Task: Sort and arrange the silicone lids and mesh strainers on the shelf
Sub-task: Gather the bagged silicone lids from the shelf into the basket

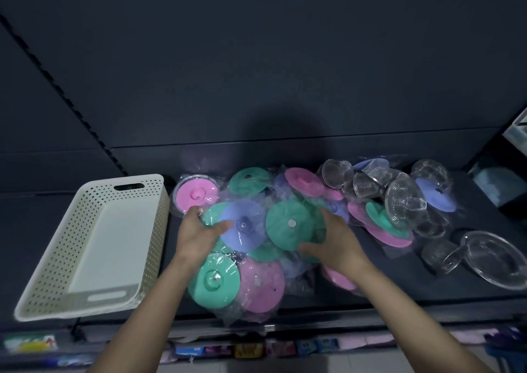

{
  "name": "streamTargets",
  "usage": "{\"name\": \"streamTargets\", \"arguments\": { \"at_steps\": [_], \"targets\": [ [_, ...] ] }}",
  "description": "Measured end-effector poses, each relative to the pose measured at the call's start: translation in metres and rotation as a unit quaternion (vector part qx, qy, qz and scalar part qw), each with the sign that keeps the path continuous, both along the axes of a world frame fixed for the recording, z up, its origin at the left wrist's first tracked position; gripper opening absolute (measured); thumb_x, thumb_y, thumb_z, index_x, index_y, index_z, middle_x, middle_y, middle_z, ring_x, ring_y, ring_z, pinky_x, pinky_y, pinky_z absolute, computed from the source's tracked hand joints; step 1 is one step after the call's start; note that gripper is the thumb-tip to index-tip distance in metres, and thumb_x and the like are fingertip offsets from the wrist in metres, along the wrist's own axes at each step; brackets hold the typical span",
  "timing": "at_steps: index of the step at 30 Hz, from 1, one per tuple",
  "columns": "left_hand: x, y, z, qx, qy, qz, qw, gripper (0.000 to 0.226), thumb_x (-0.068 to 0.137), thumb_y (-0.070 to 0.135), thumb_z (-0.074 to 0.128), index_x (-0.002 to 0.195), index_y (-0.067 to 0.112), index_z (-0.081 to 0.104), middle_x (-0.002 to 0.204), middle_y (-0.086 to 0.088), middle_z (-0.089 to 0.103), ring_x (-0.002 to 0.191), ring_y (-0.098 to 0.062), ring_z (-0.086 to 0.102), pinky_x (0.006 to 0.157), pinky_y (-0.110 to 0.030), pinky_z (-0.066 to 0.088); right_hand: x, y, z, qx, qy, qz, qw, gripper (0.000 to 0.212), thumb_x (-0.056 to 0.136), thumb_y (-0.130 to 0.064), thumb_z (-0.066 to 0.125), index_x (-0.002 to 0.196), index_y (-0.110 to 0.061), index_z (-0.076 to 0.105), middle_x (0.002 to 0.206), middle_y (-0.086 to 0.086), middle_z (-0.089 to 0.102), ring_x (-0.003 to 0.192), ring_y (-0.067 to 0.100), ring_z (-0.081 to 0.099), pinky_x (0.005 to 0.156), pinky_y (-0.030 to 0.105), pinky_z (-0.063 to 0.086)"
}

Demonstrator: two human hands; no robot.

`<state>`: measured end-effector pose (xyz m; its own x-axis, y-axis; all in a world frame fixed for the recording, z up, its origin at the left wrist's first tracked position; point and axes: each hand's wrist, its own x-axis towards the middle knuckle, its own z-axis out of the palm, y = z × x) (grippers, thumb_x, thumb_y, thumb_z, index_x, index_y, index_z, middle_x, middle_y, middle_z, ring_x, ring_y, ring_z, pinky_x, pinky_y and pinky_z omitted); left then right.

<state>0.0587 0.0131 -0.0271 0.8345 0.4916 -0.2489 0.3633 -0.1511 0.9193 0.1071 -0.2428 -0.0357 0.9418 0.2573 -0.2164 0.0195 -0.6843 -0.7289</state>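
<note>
Dark shelf point(399, 287): left hand point(196, 233) pinches blue lid point(242, 227) at 9 o'clock, right hand point(336, 244) seemingly grips green lid point(288, 225) at 4 o'clock; both judged light, floppy, bag-slick, so take rims.

**A shop aisle, judging by the shelving and stock**

You are facing a shop display unit. It has a dark metal shelf point(427, 292), a flat back panel point(256, 73) and a slotted upright point(65, 96) running up the left side. Below the front edge is a row of small coloured labels or packets point(248, 350), too blurred to read. The stock points the same way: many matching lids point(288, 224) in pink, green and purple, each in clear plastic wrap, with wrapped mesh strainers point(405, 201) beside them. More goods point(516, 133) sit in the next bay to your right.
</note>
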Motion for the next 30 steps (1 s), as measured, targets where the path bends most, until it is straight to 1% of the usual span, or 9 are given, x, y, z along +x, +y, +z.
{"name": "streamTargets", "arguments": {
  "at_steps": [2, 4, 7, 11, 14, 19, 22, 26, 30],
  "targets": [
    [-0.006, 0.003, 0.000, -0.039, -0.026, 0.044, 0.998, 0.034, 0.075, 0.006, 0.077, 0.103, 0.006, 0.059, 0.091, -0.008, 0.070, 0.077, -0.024, 0.065, 0.061, -0.028, 0.053, 0.002, -0.015, -0.006, -0.005, 0.022, -0.030, 0.999, 0.067, 0.054, -0.053, 0.076, 0.114, -0.030, 0.057, 0.111, -0.006, 0.063, 0.104, 0.013, 0.060, 0.088, 0.034, 0.051],
    [-0.012, 0.004, 0.000, -0.067, -0.051, 0.077, 0.993, 0.029, 0.076, 0.005, 0.076, 0.101, 0.009, 0.061, 0.087, -0.008, 0.069, 0.070, -0.025, 0.062, 0.060, -0.030, 0.052, 0.003, -0.032, -0.017, -0.059, 0.052, -0.035, 0.996, 0.077, 0.047, -0.064, 0.071, 0.113, -0.027, 0.057, 0.113, -0.003, 0.061, 0.107, 0.018, 0.058, 0.091, 0.038, 0.050],
    [-0.016, 0.002, -0.001, -0.087, -0.076, 0.102, 0.988, 0.024, 0.077, 0.003, 0.074, 0.090, 0.016, 0.059, 0.086, -0.011, 0.069, 0.067, -0.026, 0.062, 0.057, -0.031, 0.054, 0.000, -0.044, -0.020, -0.182, 0.084, 0.013, 0.980, 0.071, 0.045, -0.057, 0.068, 0.108, -0.026, 0.056, 0.114, 0.002, 0.055, 0.110, 0.024, 0.051, 0.089, 0.034, 0.047],
    [-0.020, 0.000, -0.004, -0.103, -0.087, 0.127, 0.983, 0.024, 0.077, 0.003, 0.075, 0.091, 0.017, 0.061, 0.094, -0.015, 0.071, 0.082, -0.034, 0.069, 0.077, -0.049, 0.056, -0.002, -0.039, -0.002, -0.265, 0.087, 0.044, 0.959, 0.042, 0.057, -0.046, 0.074, 0.083, -0.022, 0.051, 0.089, -0.004, 0.053, 0.090, 0.021, 0.056, 0.073, 0.029, 0.048],
    [-0.022, 0.001, -0.003, -0.105, -0.081, 0.140, 0.981, 0.024, 0.075, 0.005, 0.077, 0.091, 0.017, 0.063, 0.093, -0.015, 0.071, 0.084, -0.034, 0.069, 0.078, -0.052, 0.056, 0.002, -0.038, 0.014, -0.178, 0.119, 0.030, 0.976, 0.021, 0.068, -0.014, 0.068, 0.064, -0.013, 0.048, 0.064, -0.002, 0.049, 0.058, 0.012, 0.046, 0.053, 0.023, 0.037],
    [-0.026, 0.001, 0.000, -0.106, -0.083, 0.159, 0.978, 0.023, 0.076, 0.006, 0.077, 0.090, 0.015, 0.061, 0.089, -0.016, 0.071, 0.083, -0.037, 0.069, 0.077, -0.057, 0.055, 0.009, -0.031, 0.033, 0.052, 0.095, -0.028, 0.994, 0.042, 0.075, -0.006, 0.076, 0.055, -0.017, 0.040, 0.052, -0.004, 0.037, 0.048, 0.009, 0.032, 0.045, 0.021, 0.025],
    [-0.029, 0.001, 0.000, -0.115, -0.099, 0.174, 0.973, 0.027, 0.076, 0.005, 0.076, 0.097, 0.012, 0.062, 0.093, -0.017, 0.071, 0.086, -0.039, 0.069, 0.075, -0.062, 0.054, 0.011, -0.016, 0.036, 0.078, 0.086, -0.017, 0.993, 0.044, 0.076, -0.009, 0.076, 0.055, -0.019, 0.039, 0.053, -0.005, 0.037, 0.048, 0.007, 0.033, 0.042, 0.015, 0.027],
    [-0.035, 0.003, -0.002, -0.106, -0.102, 0.176, 0.973, 0.025, 0.076, 0.007, 0.077, 0.093, 0.018, 0.063, 0.094, -0.014, 0.072, 0.087, -0.035, 0.069, 0.079, -0.059, 0.054, 0.012, 0.005, 0.029, 0.088, 0.094, -0.033, 0.991, 0.041, 0.078, -0.010, 0.071, 0.056, -0.019, 0.037, 0.059, -0.001, 0.039, 0.058, 0.012, 0.037, 0.053, 0.025, 0.030],
    [-0.041, -0.002, 0.000, -0.042, -0.099, 0.149, 0.983, 0.019, 0.080, 0.014, 0.075, 0.093, 0.020, 0.061, 0.092, -0.008, 0.072, 0.084, -0.029, 0.069, 0.080, -0.051, 0.055, 0.010, 0.023, 0.021, 0.045, 0.054, -0.060, 0.996, 0.017, 0.076, -0.007, 0.068, 0.071, -0.014, 0.053, 0.072, -0.001, 0.050, 0.069, 0.014, 0.048, 0.056, 0.024, 0.035]
  ]
}}
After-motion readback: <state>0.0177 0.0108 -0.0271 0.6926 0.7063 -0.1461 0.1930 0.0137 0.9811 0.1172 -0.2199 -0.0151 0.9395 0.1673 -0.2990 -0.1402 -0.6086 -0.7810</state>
